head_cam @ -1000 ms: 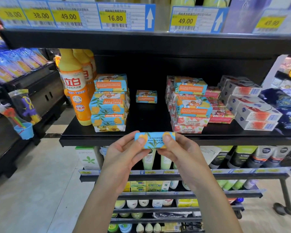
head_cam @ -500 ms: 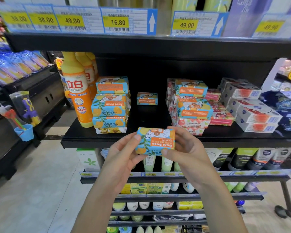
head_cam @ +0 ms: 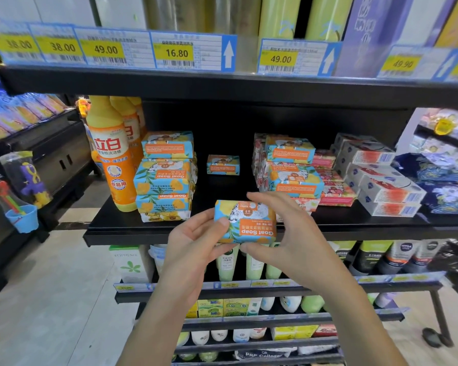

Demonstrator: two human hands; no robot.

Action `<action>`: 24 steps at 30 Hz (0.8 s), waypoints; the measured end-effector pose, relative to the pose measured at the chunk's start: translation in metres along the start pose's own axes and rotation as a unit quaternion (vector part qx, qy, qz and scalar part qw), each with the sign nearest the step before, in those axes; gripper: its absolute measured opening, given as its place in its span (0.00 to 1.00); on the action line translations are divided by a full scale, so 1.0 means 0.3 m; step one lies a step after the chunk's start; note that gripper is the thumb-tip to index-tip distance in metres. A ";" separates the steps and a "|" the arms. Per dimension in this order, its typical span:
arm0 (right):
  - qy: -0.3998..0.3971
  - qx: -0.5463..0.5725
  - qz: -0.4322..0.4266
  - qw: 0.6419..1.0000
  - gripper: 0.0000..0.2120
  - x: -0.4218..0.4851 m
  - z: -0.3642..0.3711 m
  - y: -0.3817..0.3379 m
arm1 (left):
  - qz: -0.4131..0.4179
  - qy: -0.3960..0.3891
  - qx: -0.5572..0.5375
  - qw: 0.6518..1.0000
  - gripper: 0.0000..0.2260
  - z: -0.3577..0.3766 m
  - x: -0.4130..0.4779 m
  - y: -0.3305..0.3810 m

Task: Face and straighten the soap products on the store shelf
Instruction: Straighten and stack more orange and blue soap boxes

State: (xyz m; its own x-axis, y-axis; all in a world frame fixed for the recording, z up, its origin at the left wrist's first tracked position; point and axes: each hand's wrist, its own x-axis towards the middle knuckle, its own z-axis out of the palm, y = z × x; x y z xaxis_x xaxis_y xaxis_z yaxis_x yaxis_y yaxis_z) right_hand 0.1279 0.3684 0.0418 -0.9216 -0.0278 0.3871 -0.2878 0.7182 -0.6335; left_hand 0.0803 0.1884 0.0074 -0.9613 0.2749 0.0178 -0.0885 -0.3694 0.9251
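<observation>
A soap box (head_cam: 245, 223) is pinched between the fingers of the left hand (head_cam: 193, 247) and right hand (head_cam: 294, 244), label inverted. If shelved so, it is misfaced; the nearby stack (head_cam: 164, 178) may be knocked.

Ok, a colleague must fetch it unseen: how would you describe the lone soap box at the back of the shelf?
Find the black shelf under the yellow price tags, an orange bottle at its left end. Between the left stack and right stack of soap boxes is a gap; the lone box stands at its back. Unlike the others, it is unstacked, touching nothing.
</observation>
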 end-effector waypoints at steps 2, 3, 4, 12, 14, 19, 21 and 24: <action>-0.002 -0.075 -0.024 0.997 0.37 0.023 -0.009 -0.012 | 0.006 -0.007 0.001 1.000 0.16 0.019 0.006 0.006; -0.003 -0.101 -0.028 0.995 0.38 0.033 -0.016 -0.016 | 0.009 -0.011 0.003 1.000 0.17 0.029 0.010 0.010; -0.005 -0.116 -0.028 0.993 0.38 0.044 -0.026 -0.020 | 0.013 -0.015 0.008 1.000 0.16 0.037 0.015 0.014; 0.018 -0.118 -0.031 0.992 0.36 0.101 -0.148 -0.024 | 0.106 -0.039 0.117 0.987 0.21 0.066 0.061 0.050; 0.031 -0.120 -0.017 0.992 0.36 0.128 -0.194 -0.016 | 0.132 -0.036 0.222 0.965 0.22 0.041 0.081 0.030; 0.016 -0.151 0.017 0.988 0.34 0.207 -0.294 0.027 | 0.194 -0.055 0.548 0.812 0.28 -0.041 0.138 -0.045; 0.007 -0.167 0.023 0.986 0.34 0.239 -0.318 0.047 | 0.177 -0.073 0.590 0.784 0.30 -0.062 0.158 -0.074; -0.017 -0.183 0.035 0.982 0.35 0.277 -0.336 0.074 | 0.168 -0.079 0.637 0.748 0.30 -0.084 0.180 -0.111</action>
State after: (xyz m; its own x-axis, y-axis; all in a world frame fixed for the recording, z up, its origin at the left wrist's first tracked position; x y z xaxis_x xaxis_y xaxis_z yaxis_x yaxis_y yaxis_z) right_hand 0.0712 0.4521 0.1272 -0.9458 0.0117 0.3246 -0.1165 0.9206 -0.3727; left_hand 0.0248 0.1933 -0.0321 -0.8218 0.4953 0.2818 0.5684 0.6776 0.4666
